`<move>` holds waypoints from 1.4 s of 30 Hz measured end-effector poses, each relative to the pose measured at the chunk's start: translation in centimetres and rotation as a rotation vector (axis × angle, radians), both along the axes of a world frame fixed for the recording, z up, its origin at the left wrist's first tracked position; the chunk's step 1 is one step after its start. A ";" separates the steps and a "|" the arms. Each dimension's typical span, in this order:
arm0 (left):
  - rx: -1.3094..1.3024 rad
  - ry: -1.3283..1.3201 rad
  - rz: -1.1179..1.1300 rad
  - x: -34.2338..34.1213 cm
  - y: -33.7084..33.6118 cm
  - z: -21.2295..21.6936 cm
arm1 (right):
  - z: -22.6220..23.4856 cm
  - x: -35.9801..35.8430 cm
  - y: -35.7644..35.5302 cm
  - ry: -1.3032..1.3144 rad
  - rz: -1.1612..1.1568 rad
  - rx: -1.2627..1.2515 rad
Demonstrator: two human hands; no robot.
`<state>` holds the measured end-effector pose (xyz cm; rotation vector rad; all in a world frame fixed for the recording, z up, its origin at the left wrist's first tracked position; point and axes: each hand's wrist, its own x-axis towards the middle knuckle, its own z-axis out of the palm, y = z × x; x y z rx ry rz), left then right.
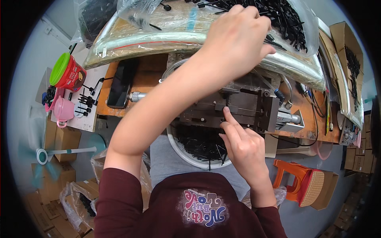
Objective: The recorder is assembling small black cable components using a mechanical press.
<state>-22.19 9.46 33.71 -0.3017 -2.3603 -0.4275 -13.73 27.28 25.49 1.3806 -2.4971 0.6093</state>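
Note:
My left hand [241, 37] is stretched far forward over a heap of black slender plastic parts with knob-like heads [283, 23]. Its fingers bend downward with their tips hidden, and the thumb stands apart from them; nothing shows in its grip. My right hand [244, 144] is at the near edge of a dark metal fixture [242, 105]. The right index finger is extended and its tip rests on the fixture's middle, beside a narrow slot; the other fingers are loosely bent, with no held part visible.
Below the fixture, a white basket [174, 144] holds black parts. A phone [122, 83], red tub [73, 73] and pink cup [63, 109] are at left. A metal cylinder [289, 118] and hoses adjoin the fixture. An orange stool [291, 180] stands right; a fan [41, 156] stands left.

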 end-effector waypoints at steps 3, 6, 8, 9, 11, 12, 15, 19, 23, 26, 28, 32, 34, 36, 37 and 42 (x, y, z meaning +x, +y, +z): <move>-0.103 -0.015 0.180 -6.1 1.6 -1.1 | -0.4 -0.2 0.0 0.057 0.031 -0.032; -0.101 -0.274 0.222 -9.0 2.6 -1.5 | -0.4 -0.2 0.1 0.058 0.019 -0.047; -0.168 -0.334 0.186 -8.8 2.3 -1.0 | -0.6 -0.2 0.2 0.050 0.012 -0.067; -0.192 -0.250 0.184 -8.5 2.2 -1.5 | -0.5 -0.2 0.2 0.047 0.012 -0.073; -0.284 -0.249 0.145 -7.8 1.2 -1.3 | -0.9 -0.3 0.2 0.046 0.010 -0.085; -0.292 -0.250 0.102 -7.6 0.8 -1.1 | -1.3 -0.3 0.2 0.050 0.009 -0.096; -0.259 -0.224 0.003 -6.7 -0.9 -1.0 | -1.1 -0.3 0.4 0.013 0.029 -0.127; -0.133 -0.246 0.032 -5.4 -2.4 -1.0 | -0.6 0.0 1.1 -0.121 0.078 -0.225; -0.063 -0.324 0.077 -5.4 -4.0 -1.2 | -0.2 1.3 2.0 -0.268 0.196 -0.182; 0.147 -0.165 -0.001 -5.9 -4.9 -0.7 | 0.5 1.7 1.9 -0.297 0.174 -0.059; 0.495 -0.408 -0.088 -3.7 -4.7 0.6 | 0.4 1.6 1.7 -0.298 0.137 -0.171; 0.909 -0.554 -0.353 3.9 -0.6 0.6 | 1.6 1.2 1.1 -0.227 -0.005 -0.483; 1.038 -0.607 -0.455 6.3 0.9 -1.8 | 1.9 1.1 0.3 -0.067 -0.020 -0.658; 1.232 -0.766 -0.530 9.0 2.2 -2.6 | 2.4 1.0 -0.2 -0.005 -0.040 -0.657; 1.306 -0.733 -0.539 10.6 3.0 -3.3 | 2.6 1.2 -0.1 0.010 -0.026 -0.619; 1.456 -0.714 -0.475 14.6 3.8 -6.3 | 1.6 2.5 0.7 -0.140 0.078 -0.501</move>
